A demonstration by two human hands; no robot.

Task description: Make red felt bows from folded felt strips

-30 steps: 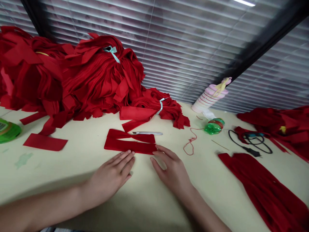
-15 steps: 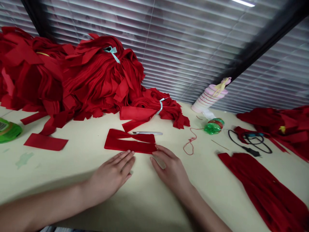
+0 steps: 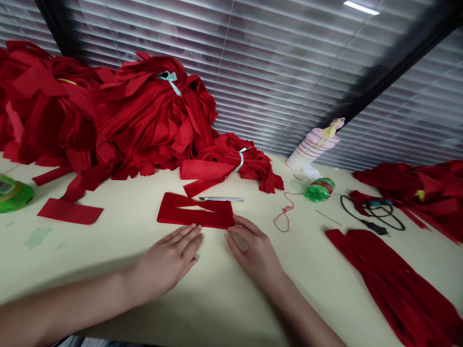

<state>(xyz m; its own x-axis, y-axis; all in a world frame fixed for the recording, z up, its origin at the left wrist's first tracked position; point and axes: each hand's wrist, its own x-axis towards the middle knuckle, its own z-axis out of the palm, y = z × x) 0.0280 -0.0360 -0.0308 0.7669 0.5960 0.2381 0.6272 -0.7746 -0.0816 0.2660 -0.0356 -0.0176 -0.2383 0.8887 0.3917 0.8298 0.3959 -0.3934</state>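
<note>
A folded red fabric strip [image 3: 195, 217] lies flat on the table in front of me, with a narrow gap in its middle where the pale surface shows. My left hand [image 3: 173, 255] rests palm down with fingers stretched out, its fingertips at the strip's near edge. At the strip's right end, the fingertips of my right hand [image 3: 256, 248] touch the corner; the thumb is apart from the fingers. Just beyond the strip lies a slim silver craft knife [image 3: 222, 199], its blade end pointing left.
Tied bundles of red fabric [image 3: 152, 111] are heaped against the blinds. A red strip [image 3: 70, 211] lies left, near a green bottle [image 3: 14, 193]. To the right are a pink thread cone [image 3: 309, 148], a green ball-like object [image 3: 320, 189], a black cord [image 3: 376, 226] and more red fabric [image 3: 394, 279].
The gap in the folded strip looks slightly narrower, as the fabric's far layer has shifted a little. Both hands stay almost where they were.
</note>
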